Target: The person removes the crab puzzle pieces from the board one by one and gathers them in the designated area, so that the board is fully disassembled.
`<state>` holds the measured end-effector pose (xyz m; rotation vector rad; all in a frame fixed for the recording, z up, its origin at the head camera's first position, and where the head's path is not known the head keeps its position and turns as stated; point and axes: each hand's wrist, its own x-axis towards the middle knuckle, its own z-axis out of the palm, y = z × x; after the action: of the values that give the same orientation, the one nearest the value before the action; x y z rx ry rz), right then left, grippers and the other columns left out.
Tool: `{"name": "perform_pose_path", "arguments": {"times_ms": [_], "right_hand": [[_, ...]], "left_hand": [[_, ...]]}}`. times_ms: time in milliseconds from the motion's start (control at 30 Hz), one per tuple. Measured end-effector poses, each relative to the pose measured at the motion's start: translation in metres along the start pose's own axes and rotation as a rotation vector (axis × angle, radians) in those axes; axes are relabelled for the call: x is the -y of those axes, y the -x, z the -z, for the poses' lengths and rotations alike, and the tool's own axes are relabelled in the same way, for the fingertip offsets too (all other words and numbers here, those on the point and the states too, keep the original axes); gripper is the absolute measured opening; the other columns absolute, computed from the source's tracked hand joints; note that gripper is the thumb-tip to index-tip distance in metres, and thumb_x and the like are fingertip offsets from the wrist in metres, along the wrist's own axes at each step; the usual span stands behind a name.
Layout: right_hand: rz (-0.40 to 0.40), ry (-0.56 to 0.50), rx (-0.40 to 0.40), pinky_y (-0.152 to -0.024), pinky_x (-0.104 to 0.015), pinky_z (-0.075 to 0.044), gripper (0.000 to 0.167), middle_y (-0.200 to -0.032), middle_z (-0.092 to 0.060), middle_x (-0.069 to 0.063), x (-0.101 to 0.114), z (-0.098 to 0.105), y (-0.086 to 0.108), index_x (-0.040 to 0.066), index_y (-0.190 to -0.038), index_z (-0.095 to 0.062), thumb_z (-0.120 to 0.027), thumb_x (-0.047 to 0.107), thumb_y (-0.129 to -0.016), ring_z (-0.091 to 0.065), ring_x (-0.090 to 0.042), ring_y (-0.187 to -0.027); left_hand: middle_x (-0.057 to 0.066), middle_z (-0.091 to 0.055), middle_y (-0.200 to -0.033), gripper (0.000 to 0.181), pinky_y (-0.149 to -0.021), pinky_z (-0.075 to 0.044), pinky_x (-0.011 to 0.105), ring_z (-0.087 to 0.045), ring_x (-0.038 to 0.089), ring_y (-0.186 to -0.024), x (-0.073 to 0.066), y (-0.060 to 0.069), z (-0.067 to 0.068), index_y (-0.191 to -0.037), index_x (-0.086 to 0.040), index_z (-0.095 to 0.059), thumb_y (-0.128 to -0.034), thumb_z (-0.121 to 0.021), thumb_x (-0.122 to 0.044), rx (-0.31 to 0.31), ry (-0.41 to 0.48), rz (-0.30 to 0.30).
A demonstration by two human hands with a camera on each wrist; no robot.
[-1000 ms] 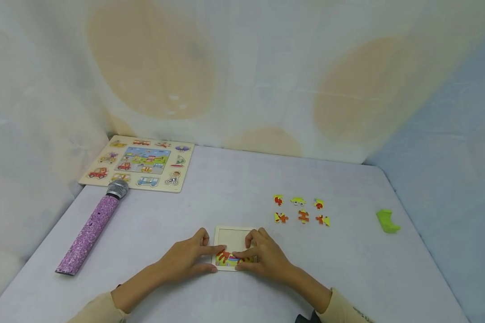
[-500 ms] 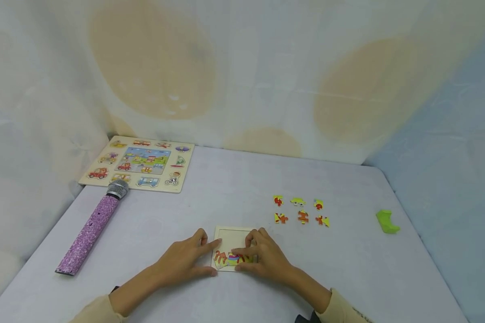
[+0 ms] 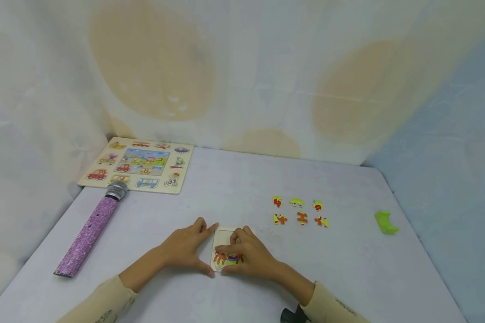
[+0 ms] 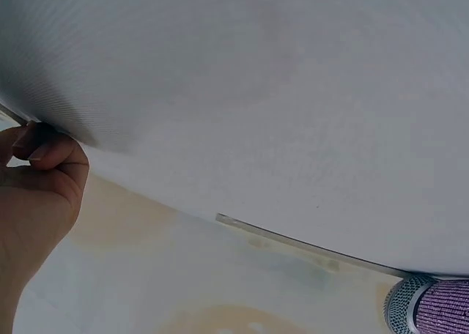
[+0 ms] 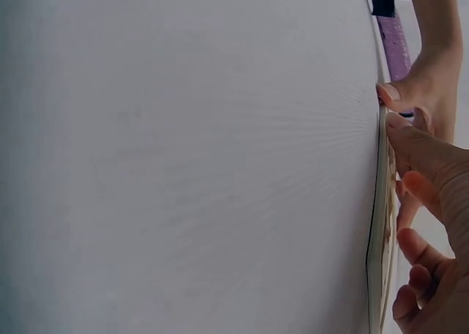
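A small square puzzle tray (image 3: 224, 234) lies at the table's front middle. In its lower part sit a red-and-yellow jigsaw piece (image 3: 219, 258), slightly askew, and a rainbow jigsaw piece (image 3: 234, 259); the tray's right part is hidden by my right hand (image 3: 255, 256). That hand's index finger reaches over to the red-and-yellow piece, its thumb at the tray's near edge. Thumb and index finger spread apart, my left hand (image 3: 186, 246) touches the tray's left side. Seen from the right wrist, the tray's edge (image 5: 375, 261) runs along beneath both hands.
Several loose jigsaw pieces (image 3: 302, 218) lie in two rows right of the tray. A green curved object (image 3: 385, 222) sits at the far right. At left are a purple glittery microphone (image 3: 90, 235) and a wooden vehicle puzzle board (image 3: 182, 179). Curtains surround the table.
My right hand has slid left across the tray to the red-and-yellow piece. The left index finger has lifted away from that piece to the tray's edge. The piece has turned askew.
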<state>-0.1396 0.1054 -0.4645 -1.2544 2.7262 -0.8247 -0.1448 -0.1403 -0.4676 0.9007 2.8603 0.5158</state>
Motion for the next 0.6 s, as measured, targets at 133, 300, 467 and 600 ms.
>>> {"name": "perform_pose_path", "arguments": {"times_ms": [133, 300, 467, 600], "right_hand": [[0.009, 0.004, -0.011, -0.075, -0.017, -0.031, 0.049, -0.095, -0.046, 0.007, -0.0016, -0.0027, -0.0016, 0.03, -0.119, -0.074, -0.085, 0.046, -0.074, -0.032, -0.007, -0.089], [0.014, 0.016, -0.028, -0.074, -0.016, -0.03, 0.044, -0.094, -0.047, 0.006, -0.002, -0.0055, -0.0003, 0.029, -0.115, -0.076, -0.084, 0.046, -0.075, -0.031, -0.007, -0.087], [0.052, 0.01, -0.071, -0.074, -0.016, -0.03, 0.039, -0.093, -0.047, 0.007, -0.0006, -0.0079, 0.0012, 0.026, -0.11, -0.078, -0.084, 0.043, -0.076, -0.031, -0.006, -0.086], [0.089, -0.004, -0.099, -0.075, -0.016, -0.031, 0.037, -0.094, -0.048, 0.007, -0.0016, -0.0104, 0.001, 0.026, -0.106, -0.079, -0.085, 0.043, -0.075, -0.033, -0.007, -0.087]], "left_hand": [[-0.002, -0.037, -0.106, 0.12, -0.058, -0.036, 0.021, -0.041, 0.008, -0.073, 0.0008, -0.0005, 0.0001, -0.149, -0.011, -0.046, -0.0555, -0.075, -0.081, 0.002, 0.008, -0.003], [-0.003, -0.037, -0.106, 0.12, -0.058, -0.036, 0.02, -0.041, 0.008, -0.074, 0.0017, -0.0005, -0.0011, -0.149, -0.012, -0.046, -0.0551, -0.076, -0.081, -0.004, 0.016, -0.004], [-0.003, -0.038, -0.107, 0.121, -0.058, -0.036, 0.02, -0.041, 0.007, -0.075, 0.0018, 0.0, -0.0017, -0.149, -0.012, -0.045, -0.0555, -0.075, -0.081, -0.001, 0.029, 0.0], [-0.003, -0.038, -0.107, 0.121, -0.059, -0.036, 0.02, -0.041, 0.007, -0.076, 0.0027, 0.0001, -0.0025, -0.15, -0.012, -0.045, -0.0553, -0.075, -0.082, 0.001, 0.031, 0.004]]}}
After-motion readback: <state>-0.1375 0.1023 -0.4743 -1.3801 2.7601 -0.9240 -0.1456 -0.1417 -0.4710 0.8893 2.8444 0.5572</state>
